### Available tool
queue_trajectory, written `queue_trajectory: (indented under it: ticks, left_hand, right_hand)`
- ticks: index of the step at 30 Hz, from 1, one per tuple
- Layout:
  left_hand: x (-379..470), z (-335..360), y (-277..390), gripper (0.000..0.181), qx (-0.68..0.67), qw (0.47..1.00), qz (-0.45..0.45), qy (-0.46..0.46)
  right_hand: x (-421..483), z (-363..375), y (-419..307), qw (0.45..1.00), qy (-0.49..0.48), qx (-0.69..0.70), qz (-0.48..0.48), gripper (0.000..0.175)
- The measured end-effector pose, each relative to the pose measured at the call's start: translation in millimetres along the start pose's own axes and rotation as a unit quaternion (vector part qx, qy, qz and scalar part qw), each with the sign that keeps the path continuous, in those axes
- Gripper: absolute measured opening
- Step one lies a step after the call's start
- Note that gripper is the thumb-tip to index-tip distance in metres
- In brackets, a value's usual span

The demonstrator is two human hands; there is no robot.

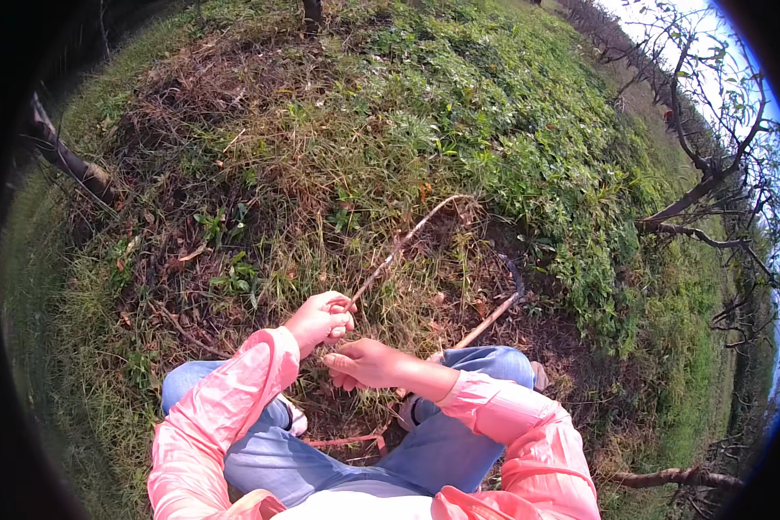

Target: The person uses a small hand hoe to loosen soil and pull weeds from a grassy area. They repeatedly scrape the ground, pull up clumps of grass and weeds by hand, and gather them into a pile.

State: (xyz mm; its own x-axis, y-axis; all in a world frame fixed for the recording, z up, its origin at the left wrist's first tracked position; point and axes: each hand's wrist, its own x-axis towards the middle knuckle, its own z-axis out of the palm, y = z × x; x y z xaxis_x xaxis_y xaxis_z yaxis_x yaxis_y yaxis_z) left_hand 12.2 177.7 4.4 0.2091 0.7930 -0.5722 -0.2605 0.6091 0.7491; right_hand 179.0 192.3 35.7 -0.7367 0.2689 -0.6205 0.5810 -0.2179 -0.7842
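My left hand is closed around the near end of a long thin stick, which slants up and away to the right over the grass and bends at its far end. Just below and to the right, my right hand has its thumb and fingers close together; whether anything is between them cannot be told. A wooden-handled tool with a dark curved blade lies on the ground by my right knee. A reddish strap rests on the soil between my legs.
Dry grass and weeds cover the ground ahead, with dense green plants at the right. A tree trunk stands at the left. Bare branches spread on the right, and another branch is low at the bottom right.
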Motion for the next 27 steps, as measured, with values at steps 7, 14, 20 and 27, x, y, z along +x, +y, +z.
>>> queue_trajectory:
  ticks: [7, 14, 20, 27]
  left_hand:
    - [-27, -13, 32, 0.028, 0.427, 0.854, 0.269, 0.128]
    - [-52, -17, 80, 0.039, 0.574, 0.712, 0.393, 0.093]
    - [-54, -25, 97, 0.019, 0.659, 0.586, 0.432, 0.19]
    - [-44, -20, 90, 0.033, 0.691, 0.532, 0.397, 0.285]
  right_hand:
    - [-67, -109, -47, 0.706, 0.495, -0.384, -0.33, 0.031]
    - [-56, -133, -39, 0.651, 0.47, -0.528, -0.279, 0.049]
    - [-40, -134, -37, 0.682, 0.465, -0.496, -0.269, 0.03]
    - [-35, -121, -41, 0.645, 0.505, -0.513, -0.256, 0.034]
